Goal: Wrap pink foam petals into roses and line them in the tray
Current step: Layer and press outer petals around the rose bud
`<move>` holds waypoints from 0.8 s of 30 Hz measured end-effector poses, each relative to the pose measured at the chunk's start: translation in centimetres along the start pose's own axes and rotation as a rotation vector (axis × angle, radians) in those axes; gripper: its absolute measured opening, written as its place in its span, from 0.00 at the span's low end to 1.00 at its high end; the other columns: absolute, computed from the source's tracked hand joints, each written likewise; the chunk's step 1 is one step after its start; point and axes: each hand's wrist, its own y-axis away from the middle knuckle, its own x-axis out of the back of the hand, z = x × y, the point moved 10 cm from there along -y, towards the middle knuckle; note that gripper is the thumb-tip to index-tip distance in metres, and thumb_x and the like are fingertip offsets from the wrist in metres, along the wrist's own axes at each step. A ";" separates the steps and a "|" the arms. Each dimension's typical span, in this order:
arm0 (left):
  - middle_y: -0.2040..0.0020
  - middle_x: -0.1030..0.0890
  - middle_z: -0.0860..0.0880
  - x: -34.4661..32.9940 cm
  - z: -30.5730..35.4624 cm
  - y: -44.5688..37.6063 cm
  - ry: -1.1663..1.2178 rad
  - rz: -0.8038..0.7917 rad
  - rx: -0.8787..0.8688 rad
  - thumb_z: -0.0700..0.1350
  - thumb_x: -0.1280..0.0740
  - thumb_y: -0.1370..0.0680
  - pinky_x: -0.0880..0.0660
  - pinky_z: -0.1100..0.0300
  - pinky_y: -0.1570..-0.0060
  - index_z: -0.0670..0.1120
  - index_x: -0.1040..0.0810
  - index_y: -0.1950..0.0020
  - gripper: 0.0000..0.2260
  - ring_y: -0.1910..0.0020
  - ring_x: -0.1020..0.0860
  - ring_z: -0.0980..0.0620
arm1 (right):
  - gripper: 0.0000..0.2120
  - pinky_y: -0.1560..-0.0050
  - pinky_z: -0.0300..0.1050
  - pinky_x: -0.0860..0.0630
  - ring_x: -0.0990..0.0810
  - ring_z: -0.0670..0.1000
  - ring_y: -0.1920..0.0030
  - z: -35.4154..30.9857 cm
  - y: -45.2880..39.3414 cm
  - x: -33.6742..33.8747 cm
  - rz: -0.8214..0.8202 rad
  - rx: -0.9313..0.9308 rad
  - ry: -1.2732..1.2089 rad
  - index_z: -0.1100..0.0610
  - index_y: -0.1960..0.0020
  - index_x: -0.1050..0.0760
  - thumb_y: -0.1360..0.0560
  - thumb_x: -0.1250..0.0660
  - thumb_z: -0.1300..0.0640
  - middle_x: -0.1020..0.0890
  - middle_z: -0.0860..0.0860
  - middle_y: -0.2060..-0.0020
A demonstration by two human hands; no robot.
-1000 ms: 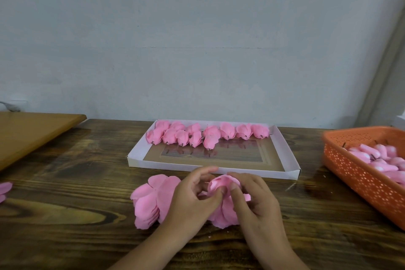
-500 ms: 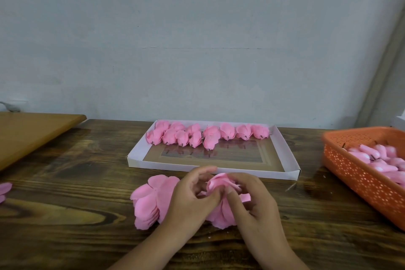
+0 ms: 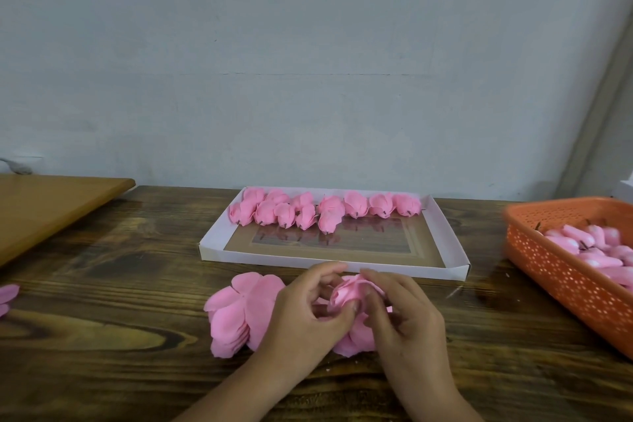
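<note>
Two hands, left hand [image 3: 305, 315] and right hand [image 3: 407, 319], pinch a half-wrapped pink foam rose [image 3: 346, 295] above the dark wooden desk [image 3: 102, 284], near the shallow white cardboard tray [image 3: 219, 243].

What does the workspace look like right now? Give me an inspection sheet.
Surface: dark wooden table.
Job's things: white tray with finished roses along its far side; flat petal stack; half-wrapped rose.
Clutter: orange basket of pink buds; stray petals at left edge.
Grippers: left hand and right hand both pinch the half-wrapped rose.
Cables: nothing seen.
Surroundings: pale wall; lighter wooden board.
</note>
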 end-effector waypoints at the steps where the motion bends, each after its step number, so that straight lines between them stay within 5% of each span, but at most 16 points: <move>1: 0.50 0.15 0.58 0.0 0.1 0.0 -0.006 0.000 -0.007 0.45 0.26 0.30 0.20 0.64 0.55 0.61 0.21 0.41 0.19 0.51 0.16 0.55 | 0.21 0.60 0.28 0.26 0.18 0.41 0.52 0.1 0.0 0.0 0.001 -0.008 -0.003 0.42 0.44 0.21 0.26 0.29 0.68 0.19 0.38 0.52; 5: 0.49 0.15 0.59 -0.1 0.3 0.1 -0.014 -0.008 -0.021 0.47 0.26 0.30 0.19 0.64 0.55 0.62 0.22 0.41 0.20 0.50 0.16 0.55 | 0.23 0.58 0.30 0.24 0.19 0.39 0.51 -0.1 0.2 0.0 0.006 -0.006 0.007 0.42 0.41 0.21 0.26 0.29 0.67 0.19 0.39 0.51; 7: 0.49 0.16 0.60 -0.1 0.3 0.1 -0.015 -0.016 -0.016 0.45 0.25 0.29 0.19 0.63 0.54 0.63 0.22 0.41 0.20 0.49 0.16 0.56 | 0.24 0.58 0.32 0.23 0.18 0.39 0.53 0.4 0.2 0.0 0.007 -0.060 -0.009 0.35 0.49 0.23 0.27 0.28 0.66 0.17 0.38 0.54; 12: 0.49 0.15 0.60 -0.1 0.5 0.1 -0.021 -0.024 -0.022 0.36 0.25 0.27 0.19 0.64 0.55 0.62 0.22 0.41 0.23 0.50 0.16 0.57 | 0.21 0.63 0.39 0.21 0.17 0.44 0.56 0.4 0.3 0.0 0.008 -0.048 -0.018 0.40 0.54 0.25 0.28 0.27 0.67 0.18 0.39 0.55; 20: 0.49 0.15 0.57 -0.1 0.2 0.0 0.047 0.002 -0.009 0.50 0.26 0.32 0.17 0.58 0.51 0.69 0.22 0.43 0.21 0.50 0.15 0.54 | 0.16 0.59 0.46 0.20 0.19 0.48 0.48 -0.6 0.3 -0.2 -0.017 0.013 -0.010 0.46 0.53 0.17 0.30 0.25 0.66 0.21 0.42 0.50; 24: 0.48 0.14 0.52 0.1 -0.4 -0.2 0.095 0.000 0.020 0.44 0.24 0.29 0.17 0.55 0.51 0.57 0.19 0.40 0.19 0.48 0.15 0.52 | 0.11 0.59 0.30 0.23 0.21 0.44 0.44 -1.6 0.2 -0.9 -0.102 -0.007 -0.107 0.38 0.49 0.18 0.26 0.32 0.53 0.24 0.41 0.47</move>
